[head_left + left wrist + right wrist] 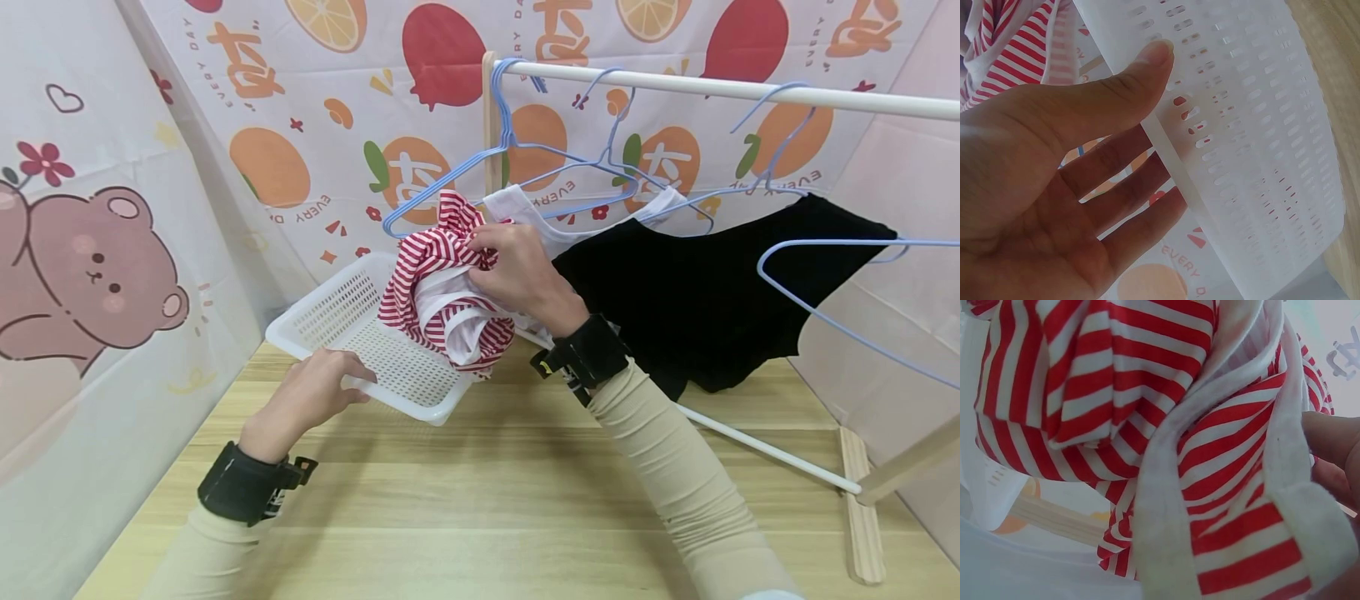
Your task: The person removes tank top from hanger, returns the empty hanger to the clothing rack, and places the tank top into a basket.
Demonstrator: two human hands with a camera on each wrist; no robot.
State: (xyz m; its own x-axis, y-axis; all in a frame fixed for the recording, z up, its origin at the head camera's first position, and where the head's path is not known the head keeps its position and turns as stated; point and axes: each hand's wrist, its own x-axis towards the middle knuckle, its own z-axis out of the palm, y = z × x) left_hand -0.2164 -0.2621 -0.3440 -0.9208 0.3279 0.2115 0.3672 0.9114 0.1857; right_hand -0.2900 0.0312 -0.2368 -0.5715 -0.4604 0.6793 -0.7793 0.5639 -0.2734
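My left hand (321,385) grips the near rim of a white perforated plastic basket (390,367), thumb on one side of the wall and fingers on the other, as the left wrist view shows. The basket is tilted above the wooden table. From my right hand (517,271) hangs a crumpled red-and-white striped garment (416,271) with white trim, pinched between thumb and fingers over the basket's right part. In the right wrist view the striped cloth (1235,531) fills most of the picture, and the fingers are partly hidden behind its white edge.
A clothes rack with a white rail (712,85) stands at the right. Several blue hangers (442,187) hang on it, along with a white top (525,208) and a black top (697,283). Its wooden foot (862,517) rests on the table (450,517). Printed fabric covers the walls.
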